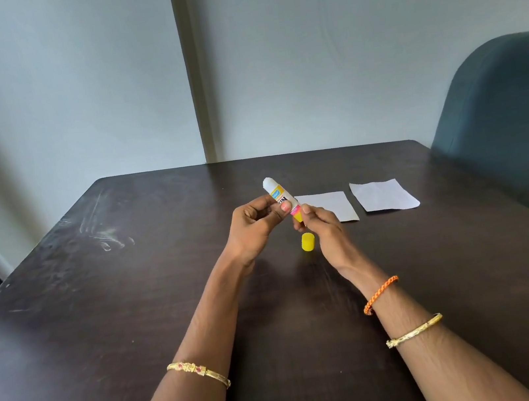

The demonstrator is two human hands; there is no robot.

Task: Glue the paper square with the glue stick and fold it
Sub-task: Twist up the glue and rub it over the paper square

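An uncapped glue stick with a white and yellow label is held tilted above the dark table, its white glue tip pointing up and away. My left hand grips its body with thumb and fingers. My right hand pinches the yellow base of the stick. The yellow cap stands on the table just below the hands. Two white paper squares lie flat beyond my right hand, one partly hidden by it and another further right.
A dark blue-grey chair stands at the table's right far corner. A grey wall rises behind the table's far edge. Pale scuff marks show on the table's left side.
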